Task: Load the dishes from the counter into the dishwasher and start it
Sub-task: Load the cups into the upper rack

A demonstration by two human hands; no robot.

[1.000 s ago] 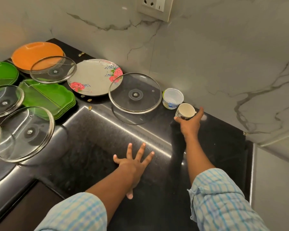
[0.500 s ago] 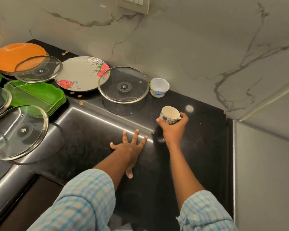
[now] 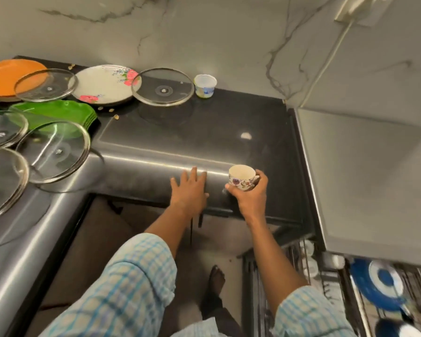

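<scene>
Cup (image 3: 242,177) gripped in right hand (image 3: 250,199) right of frame centre, left hand (image 3: 188,190) flat, fingers straight, on bench (image 3: 204,132) edge.

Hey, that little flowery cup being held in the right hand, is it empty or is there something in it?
Empty. The small white floral teacup, gripped by the right hand, faces mouth up and shows only a bare cream inside.

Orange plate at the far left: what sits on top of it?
A glass lid lies over the right side of the orange plate, which shows through the glass. Its underside is hidden.
</scene>
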